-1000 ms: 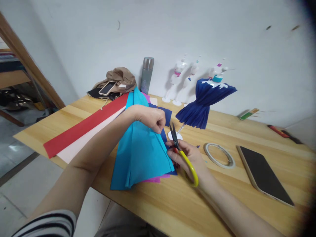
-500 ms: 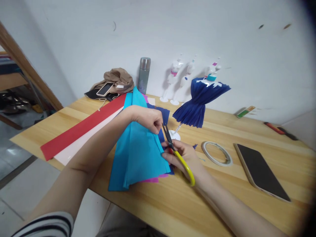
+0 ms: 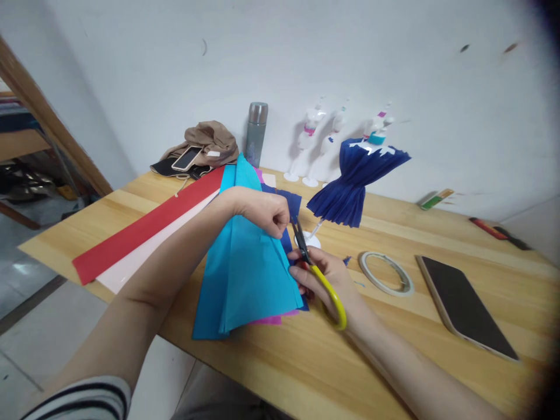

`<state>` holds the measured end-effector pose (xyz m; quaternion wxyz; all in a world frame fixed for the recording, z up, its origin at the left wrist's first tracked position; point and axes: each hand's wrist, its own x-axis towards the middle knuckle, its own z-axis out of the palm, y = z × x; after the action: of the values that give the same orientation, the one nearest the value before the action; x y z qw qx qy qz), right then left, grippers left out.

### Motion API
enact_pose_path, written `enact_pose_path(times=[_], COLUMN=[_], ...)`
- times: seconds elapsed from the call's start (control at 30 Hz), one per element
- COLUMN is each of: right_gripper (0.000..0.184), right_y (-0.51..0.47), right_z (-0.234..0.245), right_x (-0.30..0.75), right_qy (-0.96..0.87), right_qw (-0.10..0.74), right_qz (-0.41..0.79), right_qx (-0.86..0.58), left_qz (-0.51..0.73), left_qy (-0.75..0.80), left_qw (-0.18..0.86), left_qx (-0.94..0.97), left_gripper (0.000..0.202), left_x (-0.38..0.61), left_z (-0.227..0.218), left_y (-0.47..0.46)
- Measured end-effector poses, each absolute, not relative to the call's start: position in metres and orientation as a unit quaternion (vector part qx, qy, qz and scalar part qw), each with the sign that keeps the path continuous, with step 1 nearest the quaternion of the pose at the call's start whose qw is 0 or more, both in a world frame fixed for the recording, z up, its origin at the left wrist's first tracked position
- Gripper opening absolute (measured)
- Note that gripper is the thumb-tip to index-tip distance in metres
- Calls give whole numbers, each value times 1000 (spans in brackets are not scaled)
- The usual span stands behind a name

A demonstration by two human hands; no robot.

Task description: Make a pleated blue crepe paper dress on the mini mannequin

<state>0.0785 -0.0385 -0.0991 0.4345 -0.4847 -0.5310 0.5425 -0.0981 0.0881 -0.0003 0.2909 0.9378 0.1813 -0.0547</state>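
Turquoise sheet (image 3: 258,280): landmark, folded in layers on the bench (image 3: 280,364), over a dark blue sheet (image 3: 292,202) and a magenta one (image 3: 269,320)
Left hand (image 3: 270,216): over upper right part of turquoise sheet, fingers curled into a loose fist; inside of the fist hidden, cannot tell if it pinches an edge
Right hand (image 3: 326,274): at right edge of turquoise sheet, fingers closed round the scissors, thumb by the sheet edge, contact unclear
Scissors (image 3: 324,282): just right of turquoise sheet, blades slightly apart, points near the left fist
Sheet handling: probably very light, thin, creases and tears easily, layers likely to slip; best pinched flat near a folded edge, away from the blades
Scissors handling: likely stiff, light, sharp at the tips; take by the yellow loops
Pleated skirt (image 3: 350,186): beyond and right of turquoise sheet, on a stand, looks easily crushed
Red strip (image 3: 144,228): left of turquoise sheet
Tape roll (image 3: 376,284): right of turquoise sheet, well apart
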Motion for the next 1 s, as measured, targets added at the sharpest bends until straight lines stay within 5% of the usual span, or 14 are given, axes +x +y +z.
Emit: enact_pose_path(times=[1.0], right_gripper=[34], right_y=[-38], right_z=[-84], right_x=[75], right_qy=[-546], right_qw=[426], right_qz=[528], right_qx=[-492], left_qz=[-43], left_qy=[193], left_qw=[273], left_qx=[941], left_gripper=[12], left_x=[-95], left_z=[3], left_y=[84])
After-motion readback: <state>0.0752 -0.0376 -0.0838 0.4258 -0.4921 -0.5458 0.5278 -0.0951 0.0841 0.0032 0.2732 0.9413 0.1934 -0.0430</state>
